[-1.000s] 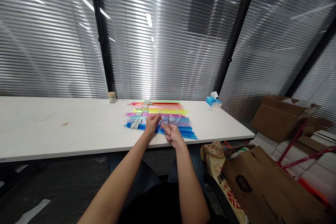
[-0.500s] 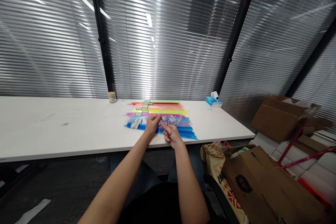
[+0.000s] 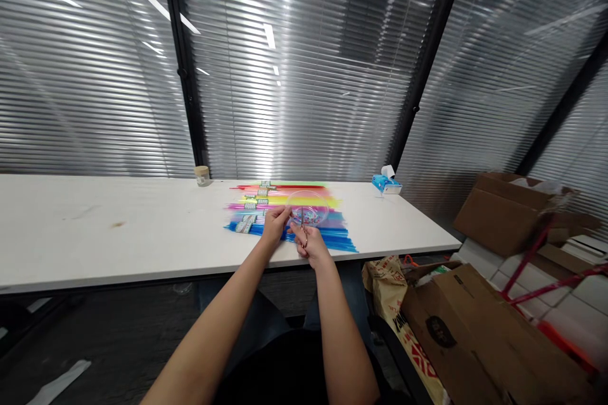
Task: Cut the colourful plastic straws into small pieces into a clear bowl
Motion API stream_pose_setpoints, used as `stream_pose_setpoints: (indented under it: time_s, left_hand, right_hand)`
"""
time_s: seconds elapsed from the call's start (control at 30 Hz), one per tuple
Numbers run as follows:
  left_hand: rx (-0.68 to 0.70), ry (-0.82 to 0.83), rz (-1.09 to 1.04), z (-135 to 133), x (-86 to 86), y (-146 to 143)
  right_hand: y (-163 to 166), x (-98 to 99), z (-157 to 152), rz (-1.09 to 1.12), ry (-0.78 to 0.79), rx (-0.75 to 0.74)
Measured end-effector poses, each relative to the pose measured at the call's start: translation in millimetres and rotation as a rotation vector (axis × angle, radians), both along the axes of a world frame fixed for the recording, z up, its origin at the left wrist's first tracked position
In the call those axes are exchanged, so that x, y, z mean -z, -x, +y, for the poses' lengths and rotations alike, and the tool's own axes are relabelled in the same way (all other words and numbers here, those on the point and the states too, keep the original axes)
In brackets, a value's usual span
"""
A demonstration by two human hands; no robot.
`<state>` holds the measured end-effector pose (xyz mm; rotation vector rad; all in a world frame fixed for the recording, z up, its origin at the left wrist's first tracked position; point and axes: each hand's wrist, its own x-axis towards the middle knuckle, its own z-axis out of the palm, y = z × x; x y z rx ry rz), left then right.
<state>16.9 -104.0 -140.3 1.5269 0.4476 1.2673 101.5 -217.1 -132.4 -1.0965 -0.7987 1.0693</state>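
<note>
My right hand [image 3: 310, 245] is closed on a small pair of scissors [image 3: 303, 220], fingers at the handle loops and blades pointing away from me. Close on its left, my left hand [image 3: 276, 225] is pinched; whatever sits between its fingertips is too small to make out. Just beyond both hands stands a clear round bowl [image 3: 325, 207] with small multicoloured bits [image 3: 310, 216] in it. Under and around the bowl lie bundles of thin coloured strands, among them a blue bundle [image 3: 339, 242], a yellow bundle [image 3: 280, 200] and a red bundle [image 3: 289, 187], with printed paper bands [image 3: 246, 223] near their left ends.
The white table [image 3: 133, 228] runs along a wall of blinds. A lidded jar [image 3: 202, 176] stands at its back, and a blue tissue pack [image 3: 386, 182] at the back right. Cardboard boxes [image 3: 494, 329] and a paper bag [image 3: 392, 291] crowd the floor at right.
The scissors have turned a little in my right hand, so that blades and handle loops show more clearly. My left hand has stayed in place.
</note>
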Motion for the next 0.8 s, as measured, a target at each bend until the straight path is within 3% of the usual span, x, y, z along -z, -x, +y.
stream_pose_setpoints:
  time_s: [0.8]
  left_hand:
    - [-0.016, -0.029, 0.023, 0.6, -1.8, -1.2]
  right_hand:
    - [-0.6, -0.7, 1.3, 0.037, 0.032, -0.053]
